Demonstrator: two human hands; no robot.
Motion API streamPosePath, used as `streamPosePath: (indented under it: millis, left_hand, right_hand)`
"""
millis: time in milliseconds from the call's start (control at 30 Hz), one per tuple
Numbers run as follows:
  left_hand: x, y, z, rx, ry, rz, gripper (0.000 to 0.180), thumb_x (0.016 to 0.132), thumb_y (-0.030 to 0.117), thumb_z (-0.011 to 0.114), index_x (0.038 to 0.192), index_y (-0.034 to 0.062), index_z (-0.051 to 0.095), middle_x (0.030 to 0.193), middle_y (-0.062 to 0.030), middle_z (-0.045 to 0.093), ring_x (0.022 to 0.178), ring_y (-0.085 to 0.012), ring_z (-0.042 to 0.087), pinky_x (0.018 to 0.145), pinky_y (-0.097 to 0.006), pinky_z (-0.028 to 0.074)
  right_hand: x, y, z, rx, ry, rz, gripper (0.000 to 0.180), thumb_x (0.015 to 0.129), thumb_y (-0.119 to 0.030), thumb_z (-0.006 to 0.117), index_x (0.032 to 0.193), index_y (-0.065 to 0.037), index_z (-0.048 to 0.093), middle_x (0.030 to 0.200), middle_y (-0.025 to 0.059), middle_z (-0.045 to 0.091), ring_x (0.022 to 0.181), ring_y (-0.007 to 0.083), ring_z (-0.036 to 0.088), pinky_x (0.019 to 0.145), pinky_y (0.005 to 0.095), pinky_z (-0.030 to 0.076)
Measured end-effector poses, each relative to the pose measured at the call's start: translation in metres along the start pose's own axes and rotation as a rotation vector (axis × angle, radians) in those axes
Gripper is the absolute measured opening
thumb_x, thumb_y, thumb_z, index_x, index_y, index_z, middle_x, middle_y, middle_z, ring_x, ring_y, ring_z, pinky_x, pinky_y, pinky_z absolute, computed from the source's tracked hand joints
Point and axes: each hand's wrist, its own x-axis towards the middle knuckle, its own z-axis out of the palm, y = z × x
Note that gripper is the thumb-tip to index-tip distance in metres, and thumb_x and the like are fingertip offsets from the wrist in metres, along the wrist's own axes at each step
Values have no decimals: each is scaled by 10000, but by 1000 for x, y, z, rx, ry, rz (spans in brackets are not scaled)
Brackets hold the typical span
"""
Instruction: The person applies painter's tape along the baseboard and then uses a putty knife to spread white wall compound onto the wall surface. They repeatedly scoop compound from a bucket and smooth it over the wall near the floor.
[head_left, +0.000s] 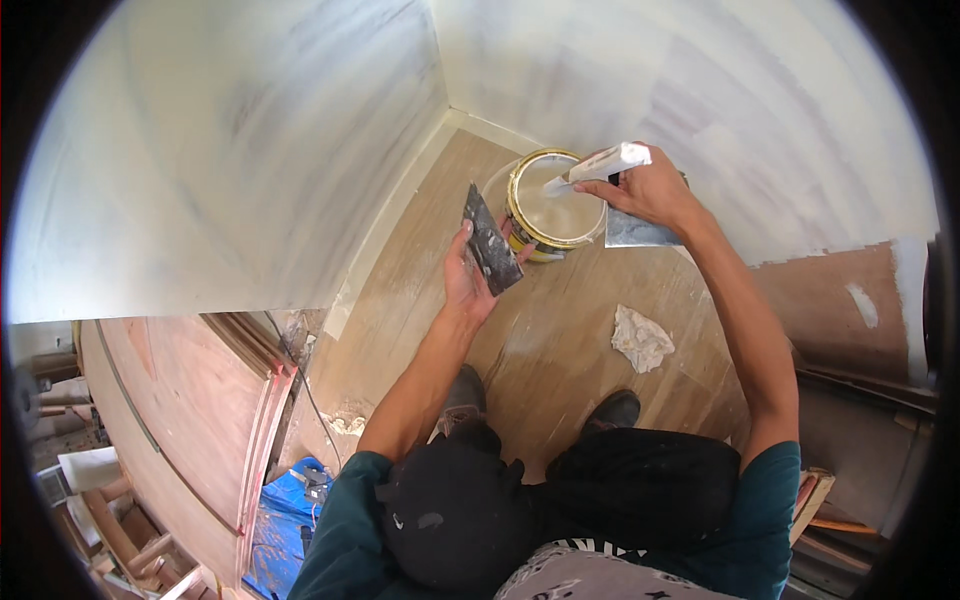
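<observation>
My left hand (468,270) is closed around a dark, flat filling blade (490,240) with pale smears on it, held tilted just left of the bucket. A round bucket (515,205) with a yellow rim stands on the floor, holding pale filler paste. Over its opening, my right hand (655,190) grips a putty knife (605,163) by its white-smeared handle. The small blade points down toward the paste; I cannot tell whether it touches. Beneath my right hand shows a wide, shiny metal blade (638,231); whether that hand also holds it is hidden.
Two patchily coated walls (330,130) meet behind the bucket. A crumpled whitish cloth or paper (641,338) lies on the wooden floor (540,340) near my shoes. To the left are a large wooden panel (180,400), a blue sheet (285,530), a cable and timber scraps.
</observation>
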Motion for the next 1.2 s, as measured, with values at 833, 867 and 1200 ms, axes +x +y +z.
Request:
streamPosePath:
  millis: [833,867,1200]
  left_hand:
    - [5,3,10,653,211,393,211,1023,182,608,1160,23,636,1081,-51,696,942,-141,655,834,-331,542]
    - [8,3,11,674,195,389,212,1028,190,611,1156,23,637,1072,-48,697,925,-134,655,813,-323,547]
    - [28,-9,33,649,112,139,241,1003,311,675,1134,108,666,1014,1,711,849,-130,667,725,-338,526]
  right_hand:
    - [-40,-1,-68,379,405,438,466,901,-404,764,989,53,775,907,103,761,833,131,641,785,286,490]
    - [-40,-9,-78,370,427,425,476,897,-410,769,997,55,772,917,103,760,841,133,639,799,286,487]
    - [-53,-52,-136,262,568,359,505,869,-440,804,1039,34,768,934,89,749,873,141,635,869,273,465]
